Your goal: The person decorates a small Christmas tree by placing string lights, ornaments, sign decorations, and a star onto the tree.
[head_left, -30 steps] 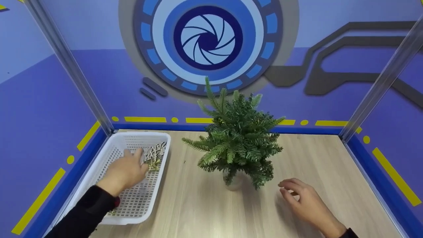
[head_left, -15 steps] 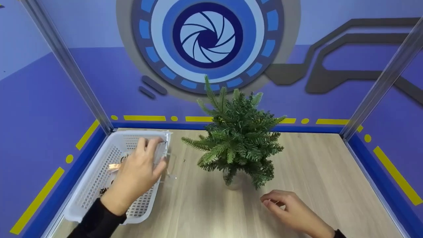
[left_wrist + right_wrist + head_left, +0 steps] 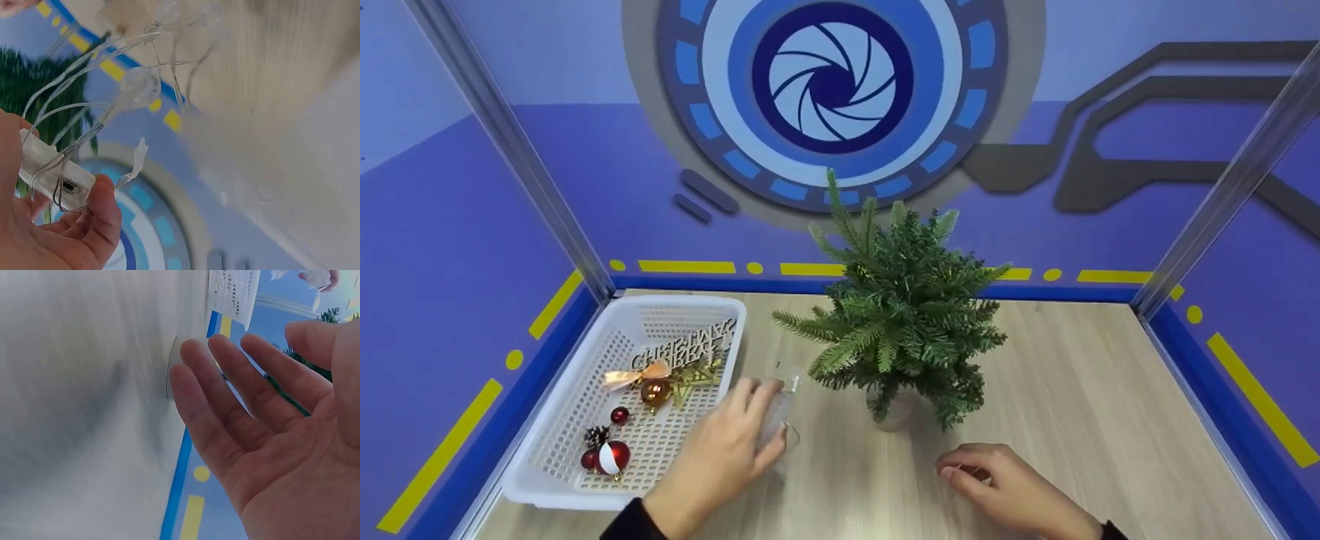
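Now your left grip (image 3: 724,442), pinching string lights (image 3: 140,88), has brought them beyond the basket (image 3: 529,493), nearer the tree (image 3: 907,315); right grip (image 3: 1009,481) loosely spread.

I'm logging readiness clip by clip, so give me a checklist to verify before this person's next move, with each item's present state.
1. Left hand has a grip on the white box: ok.
2. Light string untangled: not ok; strands cross and loop over the box.
3. Switch position on the box: cannot tell; too small.
4. Right hand free: ok; it holds nothing.
5. Small tree standing upright on the table: ok.
6. Gold ball inside the basket: ok.
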{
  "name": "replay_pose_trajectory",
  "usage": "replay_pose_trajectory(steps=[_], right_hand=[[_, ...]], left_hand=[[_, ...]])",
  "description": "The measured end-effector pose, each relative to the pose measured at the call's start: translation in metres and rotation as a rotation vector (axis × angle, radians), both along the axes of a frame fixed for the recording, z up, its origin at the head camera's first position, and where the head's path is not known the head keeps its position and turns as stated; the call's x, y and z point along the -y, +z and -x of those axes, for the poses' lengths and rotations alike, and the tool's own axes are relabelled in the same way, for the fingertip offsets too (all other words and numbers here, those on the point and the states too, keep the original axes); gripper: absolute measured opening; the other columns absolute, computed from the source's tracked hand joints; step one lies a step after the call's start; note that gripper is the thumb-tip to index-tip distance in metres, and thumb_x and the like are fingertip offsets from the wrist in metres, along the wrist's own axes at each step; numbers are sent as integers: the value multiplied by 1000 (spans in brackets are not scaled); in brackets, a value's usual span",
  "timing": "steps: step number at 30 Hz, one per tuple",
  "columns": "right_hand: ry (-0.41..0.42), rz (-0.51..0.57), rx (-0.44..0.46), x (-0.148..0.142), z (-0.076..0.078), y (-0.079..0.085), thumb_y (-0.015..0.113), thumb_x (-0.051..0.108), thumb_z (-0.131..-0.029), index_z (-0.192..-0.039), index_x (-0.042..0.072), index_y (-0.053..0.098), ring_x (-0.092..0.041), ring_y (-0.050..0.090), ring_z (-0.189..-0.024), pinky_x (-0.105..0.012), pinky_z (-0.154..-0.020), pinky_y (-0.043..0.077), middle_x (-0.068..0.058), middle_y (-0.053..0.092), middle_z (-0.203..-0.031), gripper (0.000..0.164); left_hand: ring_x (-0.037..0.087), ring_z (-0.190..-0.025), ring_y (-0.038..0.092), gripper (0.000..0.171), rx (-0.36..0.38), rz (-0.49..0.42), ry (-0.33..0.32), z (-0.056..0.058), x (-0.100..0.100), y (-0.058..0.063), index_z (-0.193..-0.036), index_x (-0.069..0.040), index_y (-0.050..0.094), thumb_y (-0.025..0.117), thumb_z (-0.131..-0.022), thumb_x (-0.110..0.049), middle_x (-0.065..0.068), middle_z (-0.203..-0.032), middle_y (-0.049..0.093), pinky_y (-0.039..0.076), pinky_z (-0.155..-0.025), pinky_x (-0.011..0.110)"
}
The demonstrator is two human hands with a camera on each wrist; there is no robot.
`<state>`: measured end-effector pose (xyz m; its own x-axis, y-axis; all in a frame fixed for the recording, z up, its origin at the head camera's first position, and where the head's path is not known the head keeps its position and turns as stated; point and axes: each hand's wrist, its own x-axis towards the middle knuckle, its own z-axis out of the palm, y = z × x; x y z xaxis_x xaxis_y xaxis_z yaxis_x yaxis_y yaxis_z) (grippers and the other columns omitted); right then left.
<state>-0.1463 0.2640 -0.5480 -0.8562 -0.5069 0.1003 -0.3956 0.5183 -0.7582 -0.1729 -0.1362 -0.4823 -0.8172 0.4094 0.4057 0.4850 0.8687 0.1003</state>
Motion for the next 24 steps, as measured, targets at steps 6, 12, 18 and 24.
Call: replay_pose_trajectory(steps=[6,12,18,24], right_hand=[[-39,174,330,25,-4,-1,57,33,-101,-127,6,64,-21,73,-79,-34,-68,60,-14,74,-97,39],[-37,332,487,57,-4,-1,59,31,-100,-153,5,32,-40,71,-95,-49,-74,61,-27,56,-135,65],[-2,540,667,82,-2,-2,56,29,-101,-160,9,4,-50,64,-109,-55,-86,57,-32,30,-155,81],[-41,579,625,88,2,-9,58,21,-100,-155,-7,-2,-35,72,-101,-47,-88,59,-30,56,-136,87]], left_hand=[[20,-102,67,68,46,79,-86,-7,-24,-31,-146,-8,39,53,-97,-52,9,-128,59,59,-87,34],[20,-108,65,73,28,84,-160,-2,-51,-51,-148,-6,36,58,-94,-51,10,-129,61,59,-87,32],[17,-104,65,77,-64,104,-262,-7,-80,-66,-151,-7,35,60,-93,-52,6,-130,62,59,-85,30],[13,-103,63,75,-143,105,-339,-11,-98,-74,-149,-10,37,57,-94,-56,1,-131,59,56,-90,27]])
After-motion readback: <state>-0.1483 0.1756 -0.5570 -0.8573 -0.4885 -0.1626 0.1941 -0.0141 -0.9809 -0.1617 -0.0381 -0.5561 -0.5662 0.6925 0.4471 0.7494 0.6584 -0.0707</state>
